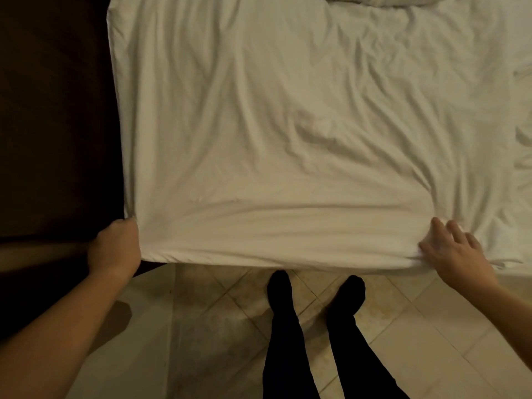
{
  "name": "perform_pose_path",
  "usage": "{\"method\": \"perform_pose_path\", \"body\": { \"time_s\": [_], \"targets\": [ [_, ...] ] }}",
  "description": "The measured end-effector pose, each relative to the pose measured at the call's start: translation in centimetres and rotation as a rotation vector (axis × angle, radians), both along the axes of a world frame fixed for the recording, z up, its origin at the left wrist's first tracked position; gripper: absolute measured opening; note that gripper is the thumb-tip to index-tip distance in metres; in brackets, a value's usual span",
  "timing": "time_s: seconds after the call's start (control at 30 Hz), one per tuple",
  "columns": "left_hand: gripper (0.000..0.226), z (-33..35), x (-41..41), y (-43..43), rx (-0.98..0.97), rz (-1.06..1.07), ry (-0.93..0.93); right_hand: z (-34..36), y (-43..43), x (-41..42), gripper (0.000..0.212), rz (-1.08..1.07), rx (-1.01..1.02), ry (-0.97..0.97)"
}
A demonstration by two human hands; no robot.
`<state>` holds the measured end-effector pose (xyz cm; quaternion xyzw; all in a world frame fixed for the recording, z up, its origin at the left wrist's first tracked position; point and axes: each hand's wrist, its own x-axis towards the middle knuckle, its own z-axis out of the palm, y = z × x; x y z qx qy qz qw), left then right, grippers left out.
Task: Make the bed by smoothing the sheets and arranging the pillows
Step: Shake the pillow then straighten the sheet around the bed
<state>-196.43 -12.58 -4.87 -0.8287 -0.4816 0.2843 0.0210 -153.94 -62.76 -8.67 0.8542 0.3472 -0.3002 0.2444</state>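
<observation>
A white sheet (288, 125) covers the bed and fills most of the view, with wrinkles across its middle and right side. My left hand (116, 246) is closed on the sheet's near left corner at the bed's edge. My right hand (452, 249) lies on the near edge further right, fingers spread over the top and the thumb tucked under the hem, pinching the fabric. A white pillow (380, 0) shows only partly at the top edge of the view.
A dark wooden surface (51, 125) runs along the bed's left side. I stand on a tiled floor (201, 326) at the bed's near edge, with my legs in black (311, 326) just below the hem. More rumpled white bedding (522, 139) lies at the right.
</observation>
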Motion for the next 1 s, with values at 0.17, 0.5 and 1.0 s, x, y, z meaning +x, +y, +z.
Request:
{"method": "perform_pose_path", "body": {
  "time_s": [0.17, 0.5, 1.0],
  "targets": [
    [0.015, 0.2, 1.1, -0.1, -0.019, 0.03, 0.051, -1.2, -1.8, 0.3, 0.068, -0.105, -0.007, -0.07],
    [0.073, -6.2, 2.2, -7.2, -0.302, 0.106, -0.266, 0.0, 2.6, -2.0, 0.071, -0.445, 0.254, 0.103],
    [0.059, -3.1, 2.7, -6.7, -0.382, 0.212, -0.281, 5.4, 3.2, -1.2, 0.068, -0.554, 0.34, 0.153]
  ]
}}
